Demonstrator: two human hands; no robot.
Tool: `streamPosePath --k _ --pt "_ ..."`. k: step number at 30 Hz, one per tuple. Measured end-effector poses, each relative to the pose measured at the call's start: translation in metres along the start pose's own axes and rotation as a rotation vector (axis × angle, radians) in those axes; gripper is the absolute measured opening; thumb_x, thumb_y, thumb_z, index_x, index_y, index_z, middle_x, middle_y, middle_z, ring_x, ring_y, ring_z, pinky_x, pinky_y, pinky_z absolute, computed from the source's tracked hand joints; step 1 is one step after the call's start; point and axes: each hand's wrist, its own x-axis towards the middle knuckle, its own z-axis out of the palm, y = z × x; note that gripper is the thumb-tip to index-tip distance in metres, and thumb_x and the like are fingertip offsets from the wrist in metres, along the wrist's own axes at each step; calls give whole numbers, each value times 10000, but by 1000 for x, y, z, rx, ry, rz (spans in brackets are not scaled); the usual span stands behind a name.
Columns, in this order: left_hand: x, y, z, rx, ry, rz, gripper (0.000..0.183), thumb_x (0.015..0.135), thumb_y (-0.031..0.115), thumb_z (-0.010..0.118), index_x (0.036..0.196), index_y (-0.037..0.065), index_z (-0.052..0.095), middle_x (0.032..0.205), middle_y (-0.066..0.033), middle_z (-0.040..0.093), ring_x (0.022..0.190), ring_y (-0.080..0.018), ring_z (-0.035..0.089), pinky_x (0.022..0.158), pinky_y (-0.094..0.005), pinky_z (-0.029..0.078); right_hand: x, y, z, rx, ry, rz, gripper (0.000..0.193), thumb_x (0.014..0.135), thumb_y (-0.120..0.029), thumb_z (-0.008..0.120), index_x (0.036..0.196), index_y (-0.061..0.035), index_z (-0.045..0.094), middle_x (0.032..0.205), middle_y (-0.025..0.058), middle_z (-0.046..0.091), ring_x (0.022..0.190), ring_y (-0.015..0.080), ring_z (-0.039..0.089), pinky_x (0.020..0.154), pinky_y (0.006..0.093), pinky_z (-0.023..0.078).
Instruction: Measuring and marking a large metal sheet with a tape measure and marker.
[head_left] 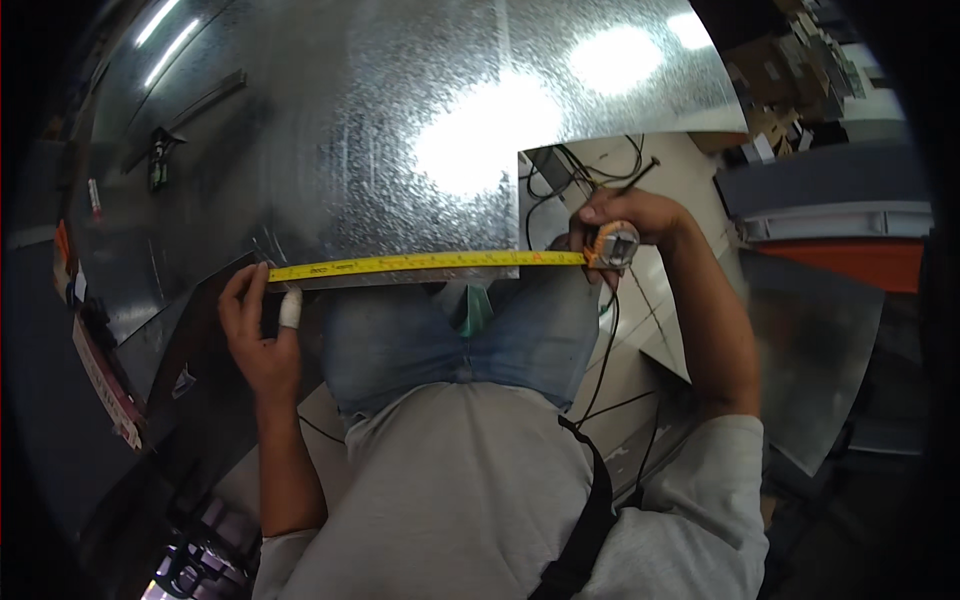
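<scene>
A large shiny galvanized metal sheet [250,190] lies in front of me, with a rectangular notch at its near right. Along its near edge stretches the yellow blade of a tape measure [430,262], running past the notch's corner to the case. My left hand [262,325], its thumb wrapped in white, pinches the blade's end at the sheet's near left edge. Gripped in my right hand [640,215] is the tape measure's orange and clear case [614,245], beyond the sheet's edge. A thin dark rod [642,172] with a small head also sticks out of that hand.
On the sheet at left lie a dark green tool [158,160], a narrow metal strip [210,98] and a small red-and-white tube [94,198]. Black cables [575,165] trail over the tiled floor. Cardboard boxes [765,75] and a metal offcut [800,350] stand at right.
</scene>
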Motion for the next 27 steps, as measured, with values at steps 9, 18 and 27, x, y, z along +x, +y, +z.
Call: streamPosePath --k 9,18,27 --pt "7 15 -1 464 -66 290 411 926 117 740 1334 74 717 1236 -111 633 1179 -315 576 1049 -439 419 -4 -2 3 -65 91 8 585 1076 -450 490 1077 102 685 804 268 739 540 259 728 457 331 597" --pt "-11 67 44 226 -237 440 515 860 136 791 1357 62 682 1303 -98 621 1231 -329 575 1091 -484 406 -3 -3 15 -62 94 -7 569 1079 -451 489 1074 82 689 790 255 738 525 250 723 437 321 589" --pt "-11 89 89 227 -180 646 505 786 256 841 1280 191 754 1191 22 627 1146 -233 554 1010 -444 398 -4 -4 22 -103 153 -24 625 1090 -458 452 995 117 676 742 256 722 483 255 701 429 328 591"
